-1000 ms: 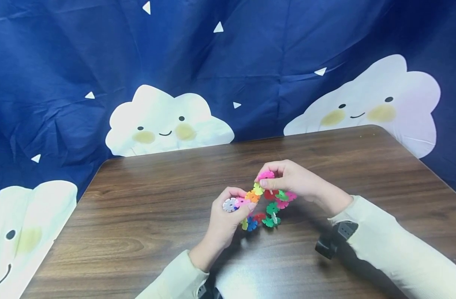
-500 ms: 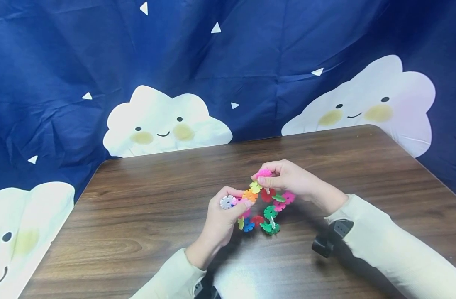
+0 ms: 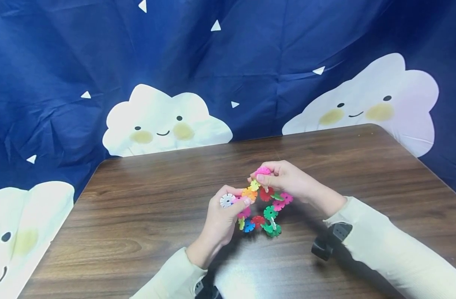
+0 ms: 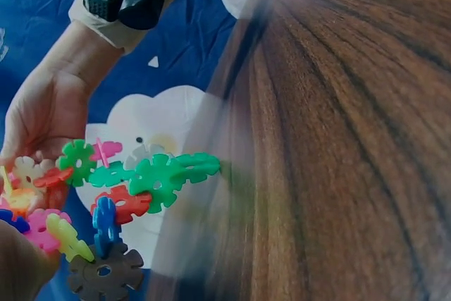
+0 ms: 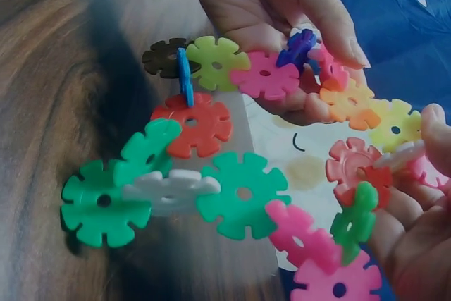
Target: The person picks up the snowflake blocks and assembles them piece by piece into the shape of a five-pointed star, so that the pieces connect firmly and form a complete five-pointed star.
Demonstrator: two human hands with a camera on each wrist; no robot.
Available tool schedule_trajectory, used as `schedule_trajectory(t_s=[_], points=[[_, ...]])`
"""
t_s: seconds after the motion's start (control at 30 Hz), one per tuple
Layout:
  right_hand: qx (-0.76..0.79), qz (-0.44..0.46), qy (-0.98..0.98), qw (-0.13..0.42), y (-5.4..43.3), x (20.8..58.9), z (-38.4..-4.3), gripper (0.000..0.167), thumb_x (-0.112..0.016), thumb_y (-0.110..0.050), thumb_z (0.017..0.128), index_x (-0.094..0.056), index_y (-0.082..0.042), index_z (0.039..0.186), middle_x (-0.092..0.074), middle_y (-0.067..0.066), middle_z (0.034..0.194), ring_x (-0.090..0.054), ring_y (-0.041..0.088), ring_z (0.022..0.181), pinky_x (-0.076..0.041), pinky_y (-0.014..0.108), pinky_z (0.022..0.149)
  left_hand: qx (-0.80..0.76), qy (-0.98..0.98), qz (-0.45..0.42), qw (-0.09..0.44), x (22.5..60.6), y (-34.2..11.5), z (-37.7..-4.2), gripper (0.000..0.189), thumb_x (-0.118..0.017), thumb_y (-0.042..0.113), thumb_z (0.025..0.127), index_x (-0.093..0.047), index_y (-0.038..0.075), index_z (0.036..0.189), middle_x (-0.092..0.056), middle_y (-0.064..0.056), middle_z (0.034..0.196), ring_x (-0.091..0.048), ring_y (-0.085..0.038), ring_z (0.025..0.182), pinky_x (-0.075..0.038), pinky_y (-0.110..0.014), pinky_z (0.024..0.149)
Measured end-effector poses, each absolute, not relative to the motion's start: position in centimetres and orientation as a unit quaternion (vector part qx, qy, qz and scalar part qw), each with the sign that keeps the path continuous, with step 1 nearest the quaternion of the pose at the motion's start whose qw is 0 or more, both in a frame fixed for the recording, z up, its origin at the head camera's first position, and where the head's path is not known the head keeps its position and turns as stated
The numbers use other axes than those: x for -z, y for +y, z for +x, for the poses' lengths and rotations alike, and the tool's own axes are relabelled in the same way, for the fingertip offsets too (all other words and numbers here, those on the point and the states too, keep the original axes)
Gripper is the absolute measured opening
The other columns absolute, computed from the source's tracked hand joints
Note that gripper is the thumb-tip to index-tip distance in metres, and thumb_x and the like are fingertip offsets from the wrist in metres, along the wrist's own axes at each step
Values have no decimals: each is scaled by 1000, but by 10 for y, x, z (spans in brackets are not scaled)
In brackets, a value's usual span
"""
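Note:
A chain of colourful plastic snowflake discs, slotted into one another, hangs in a loop between both hands above the table. My left hand (image 3: 218, 218) grips its left part, the thumb by an orange disc (image 3: 249, 194) and a white disc (image 3: 227, 201) showing beyond the fingers. Higher up on the right, my right hand (image 3: 287, 178) pinches a pink disc (image 3: 263, 171) beside a yellow disc (image 3: 254, 185). In the right wrist view green discs (image 5: 243, 195), a red disc (image 5: 194, 125) and a brown disc (image 5: 168, 58) form the lower loop. Fingers partly cover the held discs.
The brown wooden table (image 3: 145, 224) spreads under both arms. Behind it hangs a dark blue cloth (image 3: 250, 50) printed with smiling clouds and white triangles. A black camera (image 3: 322, 248) is strapped at the right wrist, close above the tabletop.
Both hands keep their hold on the chain and shift only slightly left in the view. The hanging discs turn a little; one green disc on the right now shows more edge-on.

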State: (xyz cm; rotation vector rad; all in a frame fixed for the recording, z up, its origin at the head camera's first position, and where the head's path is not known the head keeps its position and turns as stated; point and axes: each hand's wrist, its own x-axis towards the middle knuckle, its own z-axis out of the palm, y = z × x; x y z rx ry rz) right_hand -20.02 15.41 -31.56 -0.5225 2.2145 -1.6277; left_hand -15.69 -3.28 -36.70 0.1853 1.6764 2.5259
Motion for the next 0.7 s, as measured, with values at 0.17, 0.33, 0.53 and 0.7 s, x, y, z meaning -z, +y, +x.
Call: schedule_trajectory(t_s=[0.17,0.33,0.53,0.7], points=[[557,-189,791,171,153,319,-200,29,-57,-19,92,-59,3,111,-63,10,77,-52,16,65,-46,26,59,-830,553,50,53,368,-33,-157,21,-62,-11,77,-58,8,84,-64,-3,75,-61,-12,62,-53,-23,59],[533,-212,802,170,156,318,-200,24,-55,-16,93,-57,3,108,-60,9,76,-45,14,57,-40,24,50,-830,552,58,64,368,-33,-158,22,-62,-10,78,-59,11,83,-64,-1,74,-60,-11,62,-52,-22,58],[500,-238,816,165,158,316,-201,21,-54,-16,93,-58,1,104,-56,5,69,-48,20,57,-43,28,52,-823,558,66,84,367,-35,-159,19,-62,-8,78,-59,10,83,-63,-2,75,-61,-12,65,-51,-23,59],[487,-237,824,166,157,315,-202,19,-56,-16,92,-58,0,100,-52,3,66,-43,20,52,-40,27,48,-816,569,63,84,366,-36,-160,16,-63,-8,78,-59,6,84,-63,-2,74,-60,-12,64,-51,-22,59]])
